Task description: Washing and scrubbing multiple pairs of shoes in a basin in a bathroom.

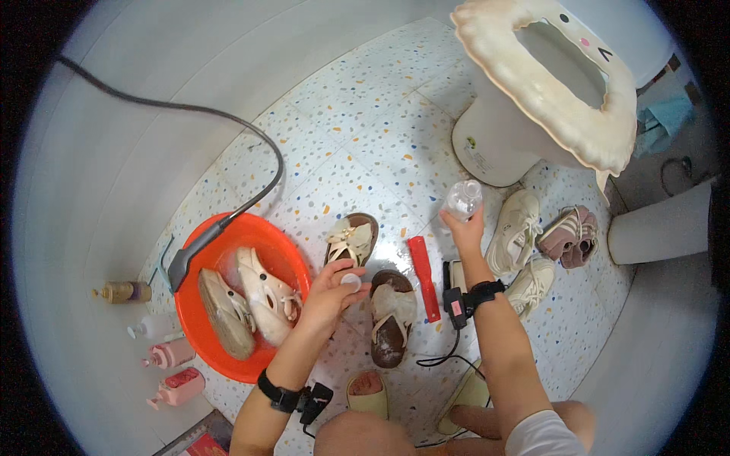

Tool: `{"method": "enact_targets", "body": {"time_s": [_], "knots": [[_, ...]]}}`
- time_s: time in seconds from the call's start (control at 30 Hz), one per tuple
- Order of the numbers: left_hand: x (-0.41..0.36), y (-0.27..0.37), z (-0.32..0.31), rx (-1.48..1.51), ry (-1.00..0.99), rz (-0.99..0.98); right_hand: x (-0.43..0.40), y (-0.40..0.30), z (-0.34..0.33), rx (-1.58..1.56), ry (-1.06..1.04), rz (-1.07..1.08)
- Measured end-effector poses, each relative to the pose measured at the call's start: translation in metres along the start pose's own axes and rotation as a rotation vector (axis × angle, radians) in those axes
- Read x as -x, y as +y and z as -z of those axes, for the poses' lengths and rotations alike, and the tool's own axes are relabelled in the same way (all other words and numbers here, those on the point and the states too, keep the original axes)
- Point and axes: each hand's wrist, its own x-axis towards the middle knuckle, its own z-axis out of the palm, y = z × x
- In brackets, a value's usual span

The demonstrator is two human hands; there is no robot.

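Observation:
My right hand (pixel 469 232) grips a clear plastic bottle (pixel 463 199) over the floor, with its uncapped-looking neck towards the far side. Between the fingers of my left hand (pixel 326 297) is a small whitish cap (pixel 351 281). Under and beyond that hand lies one brown sandal (pixel 355 235) with cream straps. Its pair, another brown sandal (pixel 393 319), lies nearer me with whitish residue on it. A red plastic tool (pixel 423 279), shaped like a brush handle, rests between the sandals and my right forearm.
At left, an orange-red basin (pixel 185 336) holds a pair of wet white shoes (pixel 265 302) and a shower head (pixel 197 256) on its hose. Pump bottles (pixel 171 353) line the left wall. Sneakers (pixel 513 231) and mauve shoes (pixel 570 236) stand right, below a toilet (pixel 496 142).

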Motion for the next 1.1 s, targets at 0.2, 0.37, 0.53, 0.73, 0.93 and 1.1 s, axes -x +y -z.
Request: {"method": "enact_targets", "body": {"time_s": [0.2,0.37,0.53,0.73,0.93,1.1], "knots": [[-0.114,-0.027,-0.040,-0.158,-0.144,0.041,0.015,0.028,0.040,0.245,-0.054,-0.036],[-0.157,-0.030,-0.044,0.068,-0.015,0.021,0.093,-0.036,0.107,-0.030,-0.197,-0.468],[-0.105,-0.045,-0.034,-0.388,-0.256,-0.379,0.111,-0.027,0.245,0.049,0.139,-0.531],[-0.033,0.020,0.160,-0.725,0.516,-0.711,0.084,-0.049,0.273,0.112,0.316,-0.436],[-0.087,0.029,0.273,-0.352,0.704,-0.315,0.086,-0.087,0.167,0.145,-0.095,-0.258],[-0.120,-0.028,0.301,-1.427,0.434,-0.310,0.098,-0.109,0.116,0.129,-0.344,-0.294]]}}
